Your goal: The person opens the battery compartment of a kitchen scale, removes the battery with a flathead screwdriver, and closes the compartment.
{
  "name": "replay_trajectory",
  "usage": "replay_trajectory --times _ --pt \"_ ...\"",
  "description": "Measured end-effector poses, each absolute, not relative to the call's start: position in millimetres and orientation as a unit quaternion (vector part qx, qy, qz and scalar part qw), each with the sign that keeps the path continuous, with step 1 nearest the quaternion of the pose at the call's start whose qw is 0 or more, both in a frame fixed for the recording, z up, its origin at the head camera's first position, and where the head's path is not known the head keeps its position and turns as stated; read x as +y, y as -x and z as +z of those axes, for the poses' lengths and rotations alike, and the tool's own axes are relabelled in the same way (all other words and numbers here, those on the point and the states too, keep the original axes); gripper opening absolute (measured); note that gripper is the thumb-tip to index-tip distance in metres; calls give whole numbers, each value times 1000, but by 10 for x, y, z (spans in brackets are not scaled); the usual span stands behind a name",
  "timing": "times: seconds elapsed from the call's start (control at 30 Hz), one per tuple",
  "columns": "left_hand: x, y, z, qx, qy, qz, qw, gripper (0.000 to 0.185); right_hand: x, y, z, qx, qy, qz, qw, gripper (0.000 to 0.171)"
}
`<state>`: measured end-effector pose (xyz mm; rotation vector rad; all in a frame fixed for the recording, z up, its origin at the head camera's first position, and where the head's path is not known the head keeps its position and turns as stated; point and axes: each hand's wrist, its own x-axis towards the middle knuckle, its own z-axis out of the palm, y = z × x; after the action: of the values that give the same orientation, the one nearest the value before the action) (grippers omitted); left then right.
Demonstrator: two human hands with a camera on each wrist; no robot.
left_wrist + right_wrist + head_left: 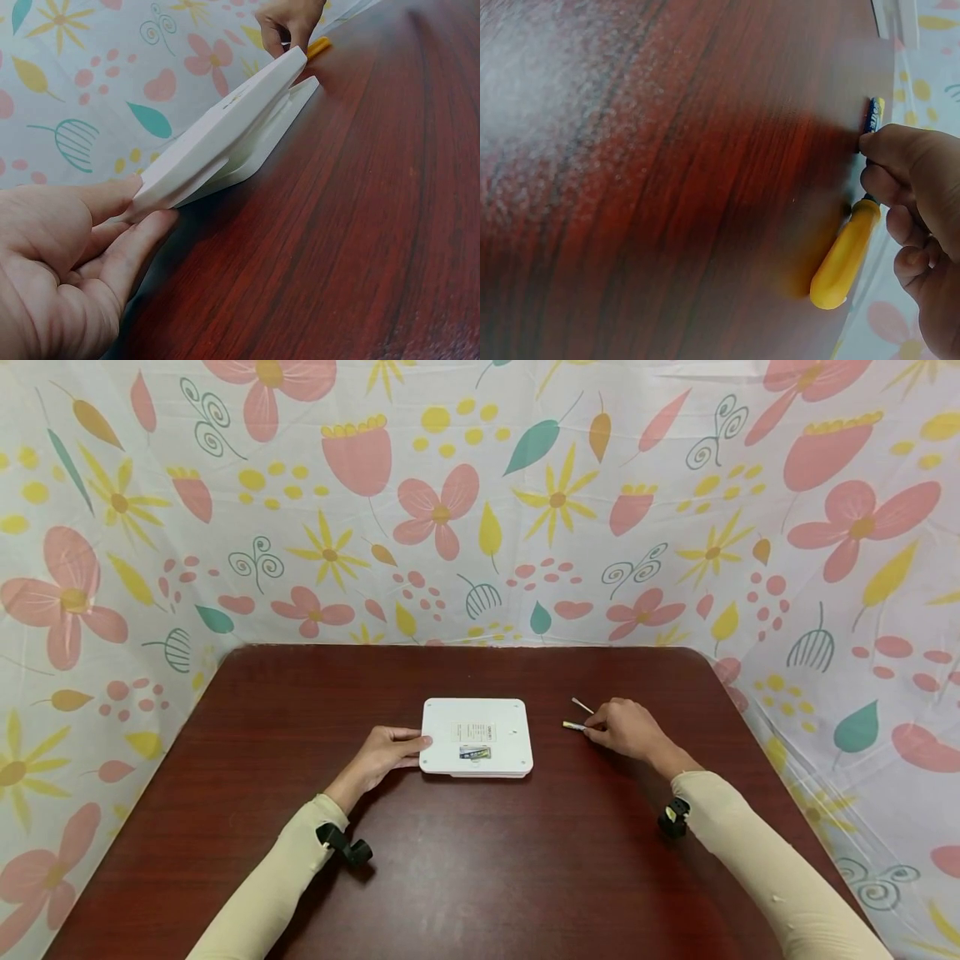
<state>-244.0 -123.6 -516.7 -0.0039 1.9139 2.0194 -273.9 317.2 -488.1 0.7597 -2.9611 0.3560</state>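
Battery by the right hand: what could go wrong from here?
1. The right hand pinches only the end of the loose battery; being round, it could slip and roll across the table.
2. The screwdriver lies right under the fingers and could be knocked away.
3. The left hand holds the white device only by its edge; in the left wrist view it looks tilted, so it might shift, and the battery in its bay could perhaps come loose.
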Motion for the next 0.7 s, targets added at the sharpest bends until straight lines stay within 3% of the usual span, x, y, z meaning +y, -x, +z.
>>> replay_trajectory --times 0.33,0.7 --pt "-1250 2434 -5180 676 -5 715 178 42 3159 2732 -4871 -966 -237 102 29 13" --pt "-1247 2450 -5181 672 -1 718 180 42 3162 2730 -4795 -960 -252 105 66 18"
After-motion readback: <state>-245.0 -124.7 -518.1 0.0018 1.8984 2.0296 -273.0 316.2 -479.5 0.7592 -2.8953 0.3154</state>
